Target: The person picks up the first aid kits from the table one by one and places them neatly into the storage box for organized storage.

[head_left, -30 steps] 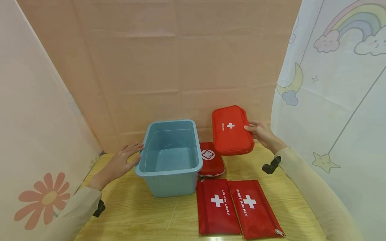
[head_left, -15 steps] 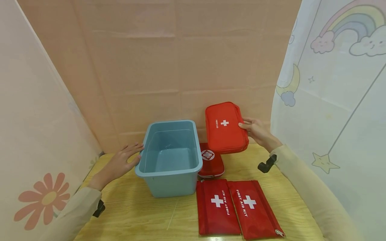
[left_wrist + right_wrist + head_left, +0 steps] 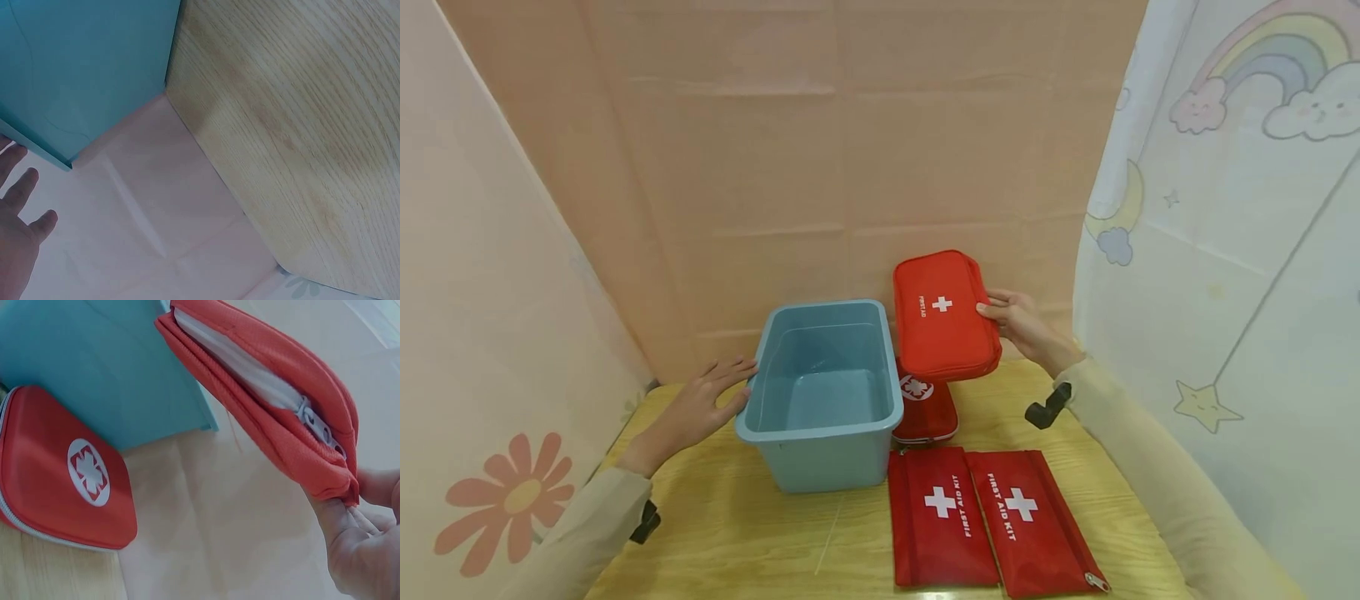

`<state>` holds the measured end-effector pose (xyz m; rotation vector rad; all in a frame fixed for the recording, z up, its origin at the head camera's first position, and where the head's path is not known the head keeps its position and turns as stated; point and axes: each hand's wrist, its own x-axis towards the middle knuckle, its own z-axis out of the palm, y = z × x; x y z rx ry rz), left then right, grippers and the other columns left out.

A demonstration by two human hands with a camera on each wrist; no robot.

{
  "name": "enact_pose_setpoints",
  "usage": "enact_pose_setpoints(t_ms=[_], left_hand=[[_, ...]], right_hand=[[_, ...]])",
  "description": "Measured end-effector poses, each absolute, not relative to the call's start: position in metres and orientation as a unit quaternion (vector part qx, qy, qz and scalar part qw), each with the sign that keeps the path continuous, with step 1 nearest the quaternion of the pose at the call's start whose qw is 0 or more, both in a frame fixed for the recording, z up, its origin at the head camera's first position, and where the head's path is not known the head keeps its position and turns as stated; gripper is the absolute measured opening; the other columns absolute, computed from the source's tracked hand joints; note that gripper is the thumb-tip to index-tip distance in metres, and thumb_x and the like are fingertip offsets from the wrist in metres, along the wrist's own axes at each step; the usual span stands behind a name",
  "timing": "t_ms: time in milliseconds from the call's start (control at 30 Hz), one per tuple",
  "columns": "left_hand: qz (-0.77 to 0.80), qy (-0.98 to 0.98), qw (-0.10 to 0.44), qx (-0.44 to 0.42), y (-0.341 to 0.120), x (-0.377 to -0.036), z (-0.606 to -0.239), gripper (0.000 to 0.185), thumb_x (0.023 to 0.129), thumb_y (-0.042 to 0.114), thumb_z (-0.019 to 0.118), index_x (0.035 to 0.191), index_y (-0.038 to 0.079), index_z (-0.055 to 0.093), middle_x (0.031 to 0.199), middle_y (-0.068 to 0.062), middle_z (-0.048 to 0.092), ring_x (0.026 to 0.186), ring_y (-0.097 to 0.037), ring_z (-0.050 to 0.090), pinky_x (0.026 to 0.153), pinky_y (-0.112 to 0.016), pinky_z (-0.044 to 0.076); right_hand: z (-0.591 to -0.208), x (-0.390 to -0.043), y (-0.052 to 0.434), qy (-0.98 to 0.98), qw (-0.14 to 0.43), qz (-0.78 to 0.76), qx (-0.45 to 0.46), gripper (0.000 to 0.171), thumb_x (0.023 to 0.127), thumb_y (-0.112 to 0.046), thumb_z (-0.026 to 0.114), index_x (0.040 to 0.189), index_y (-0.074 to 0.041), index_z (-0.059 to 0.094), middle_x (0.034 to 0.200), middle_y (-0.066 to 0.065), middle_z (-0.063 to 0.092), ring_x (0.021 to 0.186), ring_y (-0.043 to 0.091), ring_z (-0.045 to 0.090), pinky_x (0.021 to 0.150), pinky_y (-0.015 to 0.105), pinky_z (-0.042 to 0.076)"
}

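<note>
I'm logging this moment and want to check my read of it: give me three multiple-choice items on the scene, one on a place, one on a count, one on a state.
1. Where is the soft red first aid pouch?
A. in the air beside the blue bin
B. inside the bin
C. flat on the table

2. How many flat red first aid kit bags lie at the table's near edge?
A. one
B. two
C. four

3. How does the left hand lie?
A. gripping a pouch
B. fingers straight against the bin's side
C. clenched on the table

Answers: 1 A, the right hand holds it raised; 2 B, two lie side by side; 3 B, straight fingers touch the bin wall.
</note>
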<state>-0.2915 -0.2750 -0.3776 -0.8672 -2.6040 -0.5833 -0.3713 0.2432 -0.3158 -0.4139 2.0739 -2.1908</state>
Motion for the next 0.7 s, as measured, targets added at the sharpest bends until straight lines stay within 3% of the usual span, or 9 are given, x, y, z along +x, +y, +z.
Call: enact_pose_setpoints(t_ms=[67,233,467,700], left_hand=[[-0.205,-0.915,0.168,-0.304,-0.276,-0.291,-0.378,0.046,0.102,0.023,0.058,0.141,-0.001,0.053,0.146,-0.018,0.048,0.140,-0.040,0.035,0.116,-0.059,0.014],[-0.206,-0.915,0.171,-0.302,-0.277,-0.291,-0.377,0.046,0.102,0.023,0.058,0.141,0.000,0.053,0.146,-0.017,0.049,0.140,-0.040,0.035,0.116,-0.059,0.014],[-0.204,-0.916,0.169,-0.301,-0.278,-0.290,-0.377,0.046,0.102,0.024,0.057,0.141,0.000,0.054,0.146,-0.017,0.049,0.140,-0.040,0.036,0.115,-0.060,0.015],[-0.204,-0.914,0.172,-0.305,-0.278,-0.290,-0.376,0.045,0.101,0.023,0.058,0.140,0.000,0.054,0.145,-0.017,0.050,0.139,-0.041,0.037,0.115,-0.061,0.015]], right_hand=[[-0.315,-0.372,0.239,0.676,0.048,-0.720,-0.152,0.064,0.101,-0.008,0.055,0.153,0.008,0.021,0.146,0.028,0.041,0.098,0.012,0.067,0.084,0.029,0.057],[-0.312,-0.371,0.229,0.653,0.045,-0.734,-0.182,0.068,0.098,-0.006,0.060,0.151,0.013,0.022,0.139,0.024,0.051,0.098,0.015,0.068,0.082,0.030,0.057],[-0.310,-0.374,0.215,0.664,0.042,-0.733,-0.140,0.059,0.101,-0.002,0.054,0.152,0.008,0.027,0.142,0.026,0.047,0.091,0.012,0.069,0.080,0.029,0.058],[-0.307,-0.375,0.203,0.651,0.042,-0.745,-0.139,0.056,0.100,-0.002,0.055,0.150,0.007,0.032,0.126,0.013,0.060,0.089,0.013,0.070,0.078,0.029,0.058]])
